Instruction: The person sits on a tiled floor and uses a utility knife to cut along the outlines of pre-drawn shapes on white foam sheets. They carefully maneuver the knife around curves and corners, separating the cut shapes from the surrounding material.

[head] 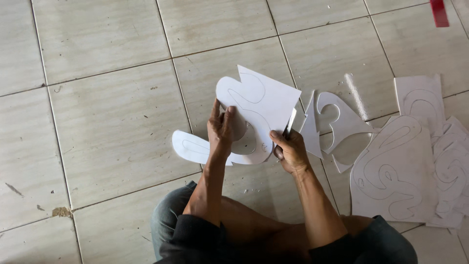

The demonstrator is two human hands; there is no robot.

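I see pale floor tiles (112, 122) stretching left of my left hand (221, 131), which pinches a white card sheet (261, 105) with pencilled curves. Just right, my right hand (289, 149) is closed around a blade (291, 121) at the sheet's edge. Beyond lie cut card pieces (395, 171).

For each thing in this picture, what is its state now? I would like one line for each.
White sheet: held up off the floor, partly cut, curved lines drawn on it.
Left hand: gripping the sheet.
Right hand: closed on a cutting tool at the sheet's edge.
Offcuts: lying loose on the floor.
Marked sheets: lying flat, overlapping, uncut.
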